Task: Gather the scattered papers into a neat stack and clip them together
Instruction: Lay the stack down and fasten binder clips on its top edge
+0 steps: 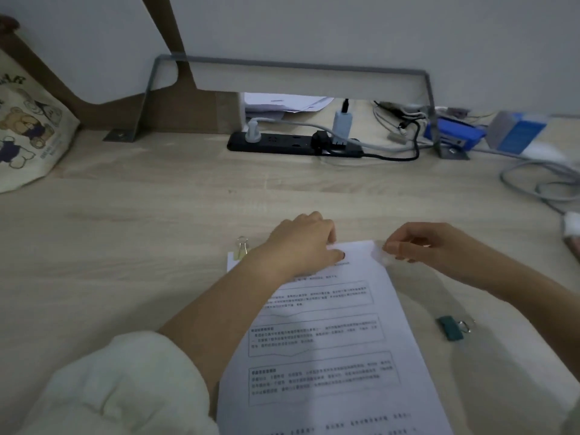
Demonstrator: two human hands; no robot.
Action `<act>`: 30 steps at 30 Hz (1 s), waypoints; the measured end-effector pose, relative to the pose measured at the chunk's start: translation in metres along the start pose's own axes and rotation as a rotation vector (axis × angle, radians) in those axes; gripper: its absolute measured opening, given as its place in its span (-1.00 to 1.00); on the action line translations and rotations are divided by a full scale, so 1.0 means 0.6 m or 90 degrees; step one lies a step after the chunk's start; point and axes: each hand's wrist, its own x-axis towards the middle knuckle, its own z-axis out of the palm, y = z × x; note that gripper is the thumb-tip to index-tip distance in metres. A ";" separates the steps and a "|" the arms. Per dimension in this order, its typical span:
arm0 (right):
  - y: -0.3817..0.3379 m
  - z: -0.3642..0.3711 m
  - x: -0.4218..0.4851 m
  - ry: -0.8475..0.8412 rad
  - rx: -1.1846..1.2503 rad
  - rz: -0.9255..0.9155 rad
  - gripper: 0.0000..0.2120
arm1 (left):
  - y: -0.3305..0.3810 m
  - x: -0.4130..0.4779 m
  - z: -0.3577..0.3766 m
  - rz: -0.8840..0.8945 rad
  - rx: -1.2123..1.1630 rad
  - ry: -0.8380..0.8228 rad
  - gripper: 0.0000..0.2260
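A stack of printed white papers (329, 340) lies on the wooden desk in front of me. My left hand (301, 243) holds its top edge, thumb on the top sheet and fingers curled over the far side. My right hand (420, 243) pinches a pale, blurred binder clip (381, 256) at the stack's top right corner. A yellow binder clip (241, 248) sits at the stack's top left corner. A dark green binder clip (452, 328) lies loose on the desk to the right of the papers.
A black power strip (282, 146) with plugs and cables lies at the back under a grey metal frame (430, 98). A printed tote bag (28, 127) stands at the far left. Blue boxes (518, 133) and grey cables (539, 183) crowd the back right.
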 end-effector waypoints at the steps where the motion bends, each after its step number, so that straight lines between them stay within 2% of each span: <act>1: 0.011 -0.005 -0.020 0.008 -0.034 0.011 -0.88 | 0.008 0.007 0.000 -0.013 0.020 -0.012 -0.66; 5: 0.053 -0.015 -0.094 0.007 -0.134 0.072 -0.86 | 0.036 0.026 0.006 -0.072 0.061 -0.063 -0.56; 10: 0.094 0.004 -0.131 0.044 -0.185 0.144 -0.74 | 0.070 0.019 0.020 -0.043 0.074 -0.108 -0.56; 14: 0.102 0.012 -0.139 0.112 -0.163 0.087 -0.74 | 0.087 0.004 0.027 -0.016 -0.011 -0.113 -0.70; 19: 0.085 -0.001 -0.141 0.119 0.016 0.071 -0.68 | 0.090 -0.011 0.039 0.020 -0.152 -0.107 -0.88; 22: 0.069 -0.002 -0.124 0.120 0.026 0.043 -0.71 | 0.092 -0.016 0.046 0.036 -0.195 -0.094 -0.86; 26: 0.044 0.010 -0.093 0.106 0.062 -0.022 -0.92 | 0.094 -0.020 0.045 0.044 -0.222 -0.117 -0.82; 28: 0.034 0.015 -0.079 0.057 0.025 -0.058 -0.89 | 0.093 -0.021 0.043 0.053 -0.245 -0.140 -0.76; 30: 0.026 0.018 -0.067 0.014 -0.016 -0.090 -0.85 | 0.091 -0.020 0.042 0.060 -0.281 -0.151 -0.80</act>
